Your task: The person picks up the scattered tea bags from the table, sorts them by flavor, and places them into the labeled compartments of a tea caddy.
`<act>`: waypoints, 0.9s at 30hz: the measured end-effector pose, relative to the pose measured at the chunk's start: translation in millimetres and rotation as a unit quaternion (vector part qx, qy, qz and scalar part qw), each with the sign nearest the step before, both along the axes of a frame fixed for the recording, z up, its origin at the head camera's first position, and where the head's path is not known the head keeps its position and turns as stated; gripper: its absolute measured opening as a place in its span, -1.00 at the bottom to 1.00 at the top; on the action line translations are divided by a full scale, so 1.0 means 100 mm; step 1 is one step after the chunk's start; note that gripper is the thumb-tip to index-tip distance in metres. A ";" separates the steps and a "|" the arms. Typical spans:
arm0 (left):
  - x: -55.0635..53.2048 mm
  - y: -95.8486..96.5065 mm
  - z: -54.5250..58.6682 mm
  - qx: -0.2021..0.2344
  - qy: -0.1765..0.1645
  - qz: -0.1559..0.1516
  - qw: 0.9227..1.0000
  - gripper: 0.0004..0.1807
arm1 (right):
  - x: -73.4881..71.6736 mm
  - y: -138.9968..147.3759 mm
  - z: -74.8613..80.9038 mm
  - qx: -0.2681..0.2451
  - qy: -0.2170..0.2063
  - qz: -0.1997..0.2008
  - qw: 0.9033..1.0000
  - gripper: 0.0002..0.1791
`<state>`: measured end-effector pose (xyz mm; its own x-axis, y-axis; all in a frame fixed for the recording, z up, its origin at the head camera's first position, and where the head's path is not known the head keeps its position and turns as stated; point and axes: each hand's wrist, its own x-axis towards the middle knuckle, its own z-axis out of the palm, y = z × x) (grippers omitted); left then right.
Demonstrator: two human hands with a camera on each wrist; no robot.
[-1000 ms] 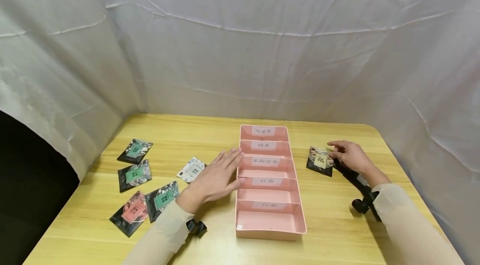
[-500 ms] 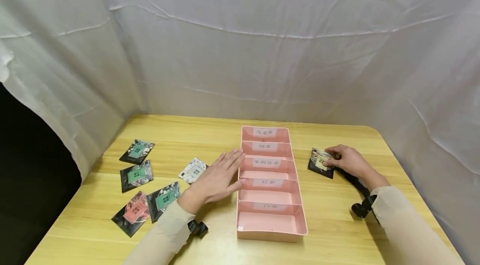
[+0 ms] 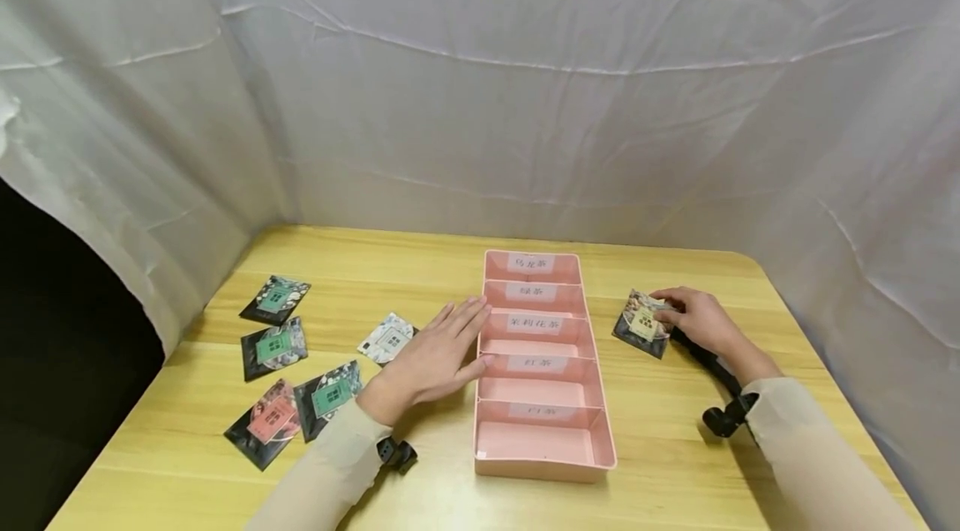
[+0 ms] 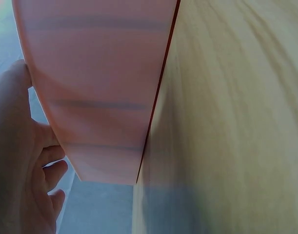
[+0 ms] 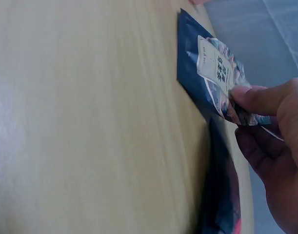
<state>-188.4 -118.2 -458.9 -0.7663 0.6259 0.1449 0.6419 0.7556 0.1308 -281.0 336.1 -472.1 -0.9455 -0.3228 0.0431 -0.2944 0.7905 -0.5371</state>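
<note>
My right hand (image 3: pixel 701 321) pinches the right edge of a dark tea sachet (image 3: pixel 636 333) with a cream label, thumb on top and fingers beneath, as the right wrist view shows. This sachet lies to the right of a pink divided box (image 3: pixel 543 471). A second dark sachet (image 5: pixel 219 195) with a bit of red shows below that hand in the right wrist view; the hand and wrist mostly cover it from above. My left hand (image 3: pixel 438 352) rests its outstretched fingers on the box's left rim (image 4: pixel 39 100), with the thumb also at the rim.
Paper labels with handwritten characters mark the box's several compartments. On the left lie a white sachet (image 3: pixel 387 338), a red-labelled sachet (image 3: pixel 268 424) and several green-labelled sachets (image 3: pixel 275 299). A pale curtain (image 3: pixel 525 97) hangs behind the wooden table (image 3: pixel 420 489).
My right thumb and fingers have come together on the cream-labelled sachet's edge, and the sachet has turned and lifted slightly at that side. The left hand stays at the box rim.
</note>
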 end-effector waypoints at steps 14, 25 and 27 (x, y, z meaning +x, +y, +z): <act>0.01 0.00 0.01 0.000 0.004 0.002 1.000 -0.14 | 0.03 -0.20 0.39 -0.067 0.015 -0.009 0.998 -0.60; 0.01 0.00 0.00 0.010 0.005 0.003 1.000 -0.15 | -0.07 -0.48 0.71 -0.084 0.079 0.016 0.993 -0.62; 0.01 0.01 0.00 0.010 0.009 0.002 1.000 -0.15 | -0.08 -0.54 0.77 -0.090 0.083 0.016 0.992 -0.62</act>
<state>-187.4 -117.3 -459.4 -0.7665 0.6191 0.1707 0.6406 0.7562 0.1338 -288.7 281.8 -394.9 -0.9101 -0.3251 0.2569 -0.4136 0.6750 -0.6110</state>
